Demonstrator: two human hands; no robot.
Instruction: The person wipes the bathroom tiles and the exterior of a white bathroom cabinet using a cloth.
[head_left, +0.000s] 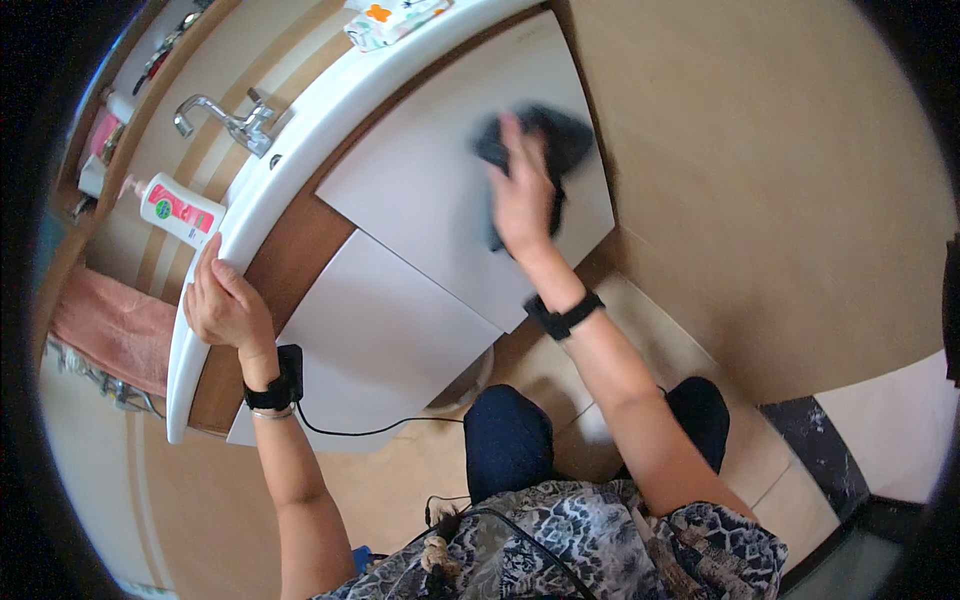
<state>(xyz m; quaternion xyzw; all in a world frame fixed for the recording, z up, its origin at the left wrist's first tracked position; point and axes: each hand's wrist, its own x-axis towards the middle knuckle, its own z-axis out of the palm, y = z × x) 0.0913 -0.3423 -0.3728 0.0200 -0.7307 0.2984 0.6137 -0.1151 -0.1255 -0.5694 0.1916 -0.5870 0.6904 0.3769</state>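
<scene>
My right hand (525, 199) presses a dark cloth (559, 139) flat on the white door (442, 180) of a vanity cabinet; hand and cloth are blurred. The cloth spreads past my fingertips and under the palm. My left hand (229, 300) rests on the rim of the white washbasin (300, 124), its fingers over the edge, beside a white pump bottle (180, 210) with a pink label. A second white door (367, 330) lies below my left hand's side of the cabinet. Both wrists wear black bands.
A chrome faucet (240, 124) stands on the basin, and a patterned packet (394, 22) lies farther along its rim. A pink towel (112, 322) hangs at the left below a shelf with toiletries. A beige wall (750, 172) borders the cabinet at the right. A black cable runs from my left wrist.
</scene>
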